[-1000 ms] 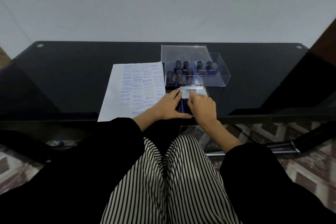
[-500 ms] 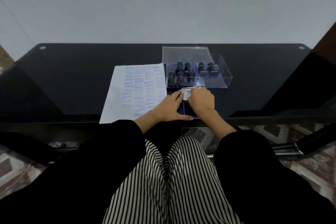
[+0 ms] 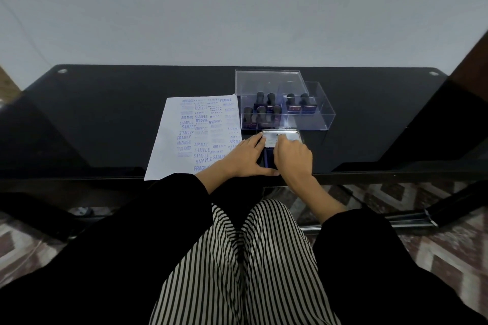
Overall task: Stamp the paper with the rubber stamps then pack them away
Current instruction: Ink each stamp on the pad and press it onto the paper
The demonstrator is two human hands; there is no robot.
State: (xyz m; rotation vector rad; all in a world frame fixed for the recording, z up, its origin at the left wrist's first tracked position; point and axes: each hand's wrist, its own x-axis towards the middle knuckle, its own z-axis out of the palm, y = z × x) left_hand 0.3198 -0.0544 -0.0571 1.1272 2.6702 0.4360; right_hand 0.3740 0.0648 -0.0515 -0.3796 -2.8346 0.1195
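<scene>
Packing-away step: left hand (image 3: 247, 157), fingers straight, is bracing the ink pad (image 3: 286, 136); right hand (image 3: 293, 157) is curling over its lid. Rubber stamps (image 3: 270, 107) are standing in the clear box (image 3: 317, 124). Next, likely: pressing the lid shut.

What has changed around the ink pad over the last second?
The right hand slid forward over the ink pad lid, then drew back, still touching it. The left hand stayed flat beside the ink pad; stamped paper and stamps in the clear box did not move.
</scene>
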